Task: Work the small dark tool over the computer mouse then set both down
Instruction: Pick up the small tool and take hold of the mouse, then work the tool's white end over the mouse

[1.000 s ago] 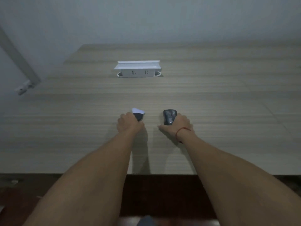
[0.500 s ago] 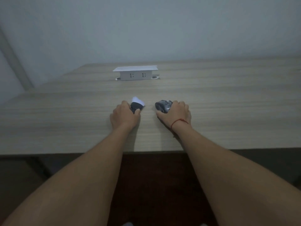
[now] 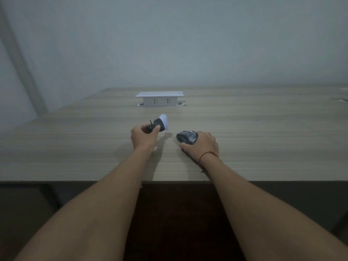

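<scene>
My left hand (image 3: 143, 136) grips a small dark tool (image 3: 159, 124) with a white tuft at its far end, held just above the wooden table (image 3: 263, 140). A dark computer mouse (image 3: 187, 138) sits on the table to the right of the tool, turned on its side with its front pointing left. My right hand (image 3: 202, 146) wraps the mouse from the right, a red string around that wrist. A short gap separates the tool's white tip from the mouse.
A white pop-up socket box (image 3: 159, 99) stands on the table behind my hands. The table's near edge (image 3: 75, 180) runs below my wrists. A pale wall rises behind the table, with a slanted beam (image 3: 20, 59) at the far left.
My left hand has lifted the tool off the table and tilted its white end up. My right hand has turned the mouse leftward. The camera has tilted up.
</scene>
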Available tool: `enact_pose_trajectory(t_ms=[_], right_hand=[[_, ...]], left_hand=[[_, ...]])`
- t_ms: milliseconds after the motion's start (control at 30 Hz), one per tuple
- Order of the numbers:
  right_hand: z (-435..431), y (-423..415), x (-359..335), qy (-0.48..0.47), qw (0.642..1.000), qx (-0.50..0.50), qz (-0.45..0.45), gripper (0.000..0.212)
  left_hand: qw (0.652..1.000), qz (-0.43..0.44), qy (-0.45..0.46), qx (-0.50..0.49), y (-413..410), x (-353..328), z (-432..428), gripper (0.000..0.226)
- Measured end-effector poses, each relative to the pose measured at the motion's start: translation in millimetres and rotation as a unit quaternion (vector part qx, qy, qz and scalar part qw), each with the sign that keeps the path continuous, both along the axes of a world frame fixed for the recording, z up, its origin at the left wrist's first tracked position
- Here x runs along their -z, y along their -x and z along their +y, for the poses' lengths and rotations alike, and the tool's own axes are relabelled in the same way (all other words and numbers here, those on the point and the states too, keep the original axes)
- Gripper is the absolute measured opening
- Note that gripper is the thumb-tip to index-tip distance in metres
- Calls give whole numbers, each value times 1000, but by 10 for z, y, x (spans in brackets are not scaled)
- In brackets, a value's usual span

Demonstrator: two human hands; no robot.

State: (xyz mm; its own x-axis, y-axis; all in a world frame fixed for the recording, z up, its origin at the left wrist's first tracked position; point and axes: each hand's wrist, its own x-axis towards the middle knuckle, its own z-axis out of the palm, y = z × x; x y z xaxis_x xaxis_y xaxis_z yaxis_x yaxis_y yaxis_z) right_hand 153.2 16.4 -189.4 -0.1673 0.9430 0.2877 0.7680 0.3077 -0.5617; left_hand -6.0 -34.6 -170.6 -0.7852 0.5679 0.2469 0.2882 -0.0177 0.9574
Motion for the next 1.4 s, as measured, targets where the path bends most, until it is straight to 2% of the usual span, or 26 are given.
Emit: enact_pose_trajectory(t_ms=[133,300,367,600,800,967,1100,1167,1233,1300,1400], right_hand=[[-8,-9,-5,4,1000,-7,3,65],[-19,16,4,7,999,-18,33,59],[-18,23,6,8,999,-22,38,53],[17,14,35,-1,999,-16,34,54],[37,26,34,4,999,-24,33,53],[29,23,61,3,999,-27,33,56],[62,13,33,-6,999,-21,25,52],[66,16,37,-2,999,-22,26,49],[54,22,56,-2,999,-24,30,48],[59,26,62,-9,999,-23,33,46],[73,34,56,-5,999,-20,38,46]], left_hand=[[1000,0,-11,26,-108,-145,54,35],[992,95,-34,75,-274,-238,70,33],[991,100,-45,78,-337,-236,84,32],[989,131,37,51,-240,-4,49,25],[980,186,-4,69,-332,-165,99,36],[978,200,53,18,-305,14,99,37],[980,186,-36,54,-395,-181,184,35],[973,213,-10,87,-470,-126,201,33],[975,211,21,70,-424,-55,191,33],[972,227,12,61,-360,-75,195,31],[958,269,-7,100,-388,-139,202,32]])
